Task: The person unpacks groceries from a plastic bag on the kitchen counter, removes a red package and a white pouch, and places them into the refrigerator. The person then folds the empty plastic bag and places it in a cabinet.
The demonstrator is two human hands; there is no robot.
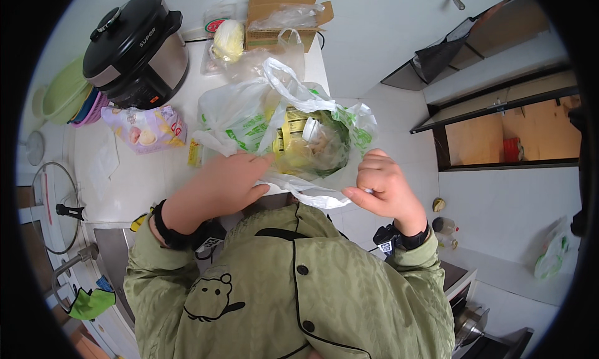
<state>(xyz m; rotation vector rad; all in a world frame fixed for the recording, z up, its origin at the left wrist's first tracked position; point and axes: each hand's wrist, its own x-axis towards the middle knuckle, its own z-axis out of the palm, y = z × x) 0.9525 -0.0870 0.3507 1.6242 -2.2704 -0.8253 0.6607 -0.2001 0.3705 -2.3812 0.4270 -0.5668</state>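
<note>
In front of me a white plastic shopping bag [236, 108] with green print stands with its mouth spread wide. Inside it lie a yellow printed package [295, 120], a clear plastic bag [323, 146] of pale brownish food and something green along the right side. My right hand [386, 186] is closed on the bag's right rim, with white plastic showing between thumb and fingers. At the left rim, my left hand [224, 183] reaches its fingers to the bag's mouth. Its thumb is apart from the fingers, and whether it pinches the plastic is unclear.
Left of the bag, a purple snack package [145, 129] sits on the white counter [96, 186] before a Supor pressure cooker [135, 50]. Behind the bag are a wrapped napa cabbage [229, 40] and an open cardboard box [281, 38]. A glass lid [56, 207] is at far left.
</note>
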